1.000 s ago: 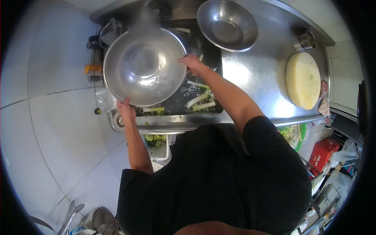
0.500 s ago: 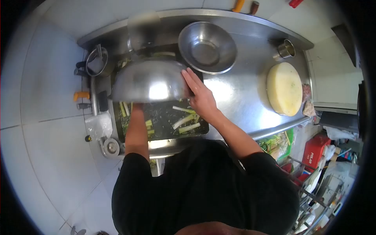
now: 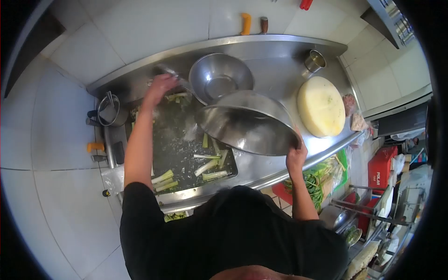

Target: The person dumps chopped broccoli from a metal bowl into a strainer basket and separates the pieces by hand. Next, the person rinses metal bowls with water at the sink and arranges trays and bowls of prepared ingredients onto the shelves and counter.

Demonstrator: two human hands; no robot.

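Observation:
My right hand [image 3: 296, 157] grips the rim of a large metal bowl [image 3: 254, 130]. This bowl is tilted, its inside facing me, above the sink's right edge and the counter. My left hand [image 3: 163, 87] is at the back of the sink, close to the blurred faucet [image 3: 175, 77]; its fingers are smeared, so I cannot make out whether it grips anything. Below, the sink [image 3: 179, 151] holds water and cut leek pieces [image 3: 207, 165]. A second metal bowl [image 3: 221, 77] stands behind the tilted one and is partly covered by it.
Right on the steel counter sit a round chopping board [image 3: 322, 106] and a small metal cup [image 3: 315, 60]. A metal pot [image 3: 109, 112] is left of the sink. Leafy greens [image 3: 315, 186] lie low at the right, near a red crate [image 3: 380, 170]. Knife handles [image 3: 246, 24] show above the back ledge.
The large bowl has moved right from over the sink, turning so its inside shows. My left hand has left it and gone to the back of the sink. The view has shifted too.

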